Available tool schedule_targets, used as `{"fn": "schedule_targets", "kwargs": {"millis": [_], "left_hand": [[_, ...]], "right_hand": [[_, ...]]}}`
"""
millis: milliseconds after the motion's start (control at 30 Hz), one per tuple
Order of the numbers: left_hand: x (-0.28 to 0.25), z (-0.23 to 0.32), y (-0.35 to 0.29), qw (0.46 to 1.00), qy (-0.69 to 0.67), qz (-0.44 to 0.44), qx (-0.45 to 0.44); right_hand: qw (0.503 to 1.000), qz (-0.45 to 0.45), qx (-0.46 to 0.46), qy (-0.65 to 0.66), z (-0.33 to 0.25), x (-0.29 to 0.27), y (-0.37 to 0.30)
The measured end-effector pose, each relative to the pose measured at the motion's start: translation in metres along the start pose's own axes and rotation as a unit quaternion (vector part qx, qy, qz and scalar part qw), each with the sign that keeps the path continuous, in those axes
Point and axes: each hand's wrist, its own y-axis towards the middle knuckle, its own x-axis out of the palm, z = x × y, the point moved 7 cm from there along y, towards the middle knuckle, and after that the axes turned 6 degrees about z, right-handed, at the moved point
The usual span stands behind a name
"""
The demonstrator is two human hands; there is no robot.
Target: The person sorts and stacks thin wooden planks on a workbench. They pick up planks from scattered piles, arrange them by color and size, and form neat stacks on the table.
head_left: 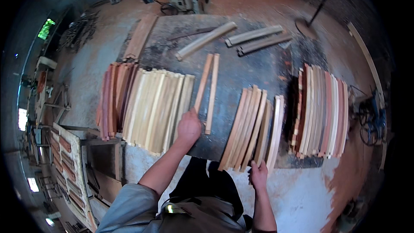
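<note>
My left hand [189, 126] is closed around the near end of a reddish-brown wooden strip [204, 80], which points away from me over the dark table [172, 39]. Just right of it lies a similar loose strip [211, 95]. At the table's front edge my right hand [258, 175] is closed at the near end of a wooden strip [262, 140], in a loose row of tan strips [244, 125]. A paler pair of strips [275, 131] lies right beside that row. The right fingertips are partly hidden under the wood.
Pale strips [155, 108] and dark red strips [113, 99] are stacked at the left. Another mixed stack [321, 112] stands at the right edge. Grooved grey lengths [263, 39] and a board [141, 36] lie farther back. A machine [179, 0] stands beyond the table.
</note>
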Motion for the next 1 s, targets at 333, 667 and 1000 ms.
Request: {"fn": "schedule_targets", "kwargs": {"millis": [333,667,1000], "left_hand": [[0.031,0.0,-0.001,0.989,-0.115,-0.064,-0.067],[0.028,0.03,0.005,0.984,-0.067,-0.109,-0.12],[0.027,0.027,-0.083,0.965,-0.189,-0.158,-0.085]], "right_hand": [[0.999,0.006,-0.03,0.017,0.013,0.003,0.008],[0.997,-0.003,-0.024,0.077,0.02,0.012,0.012],[0.998,-0.011,-0.041,0.038,0.017,0.008,0.01]]}}
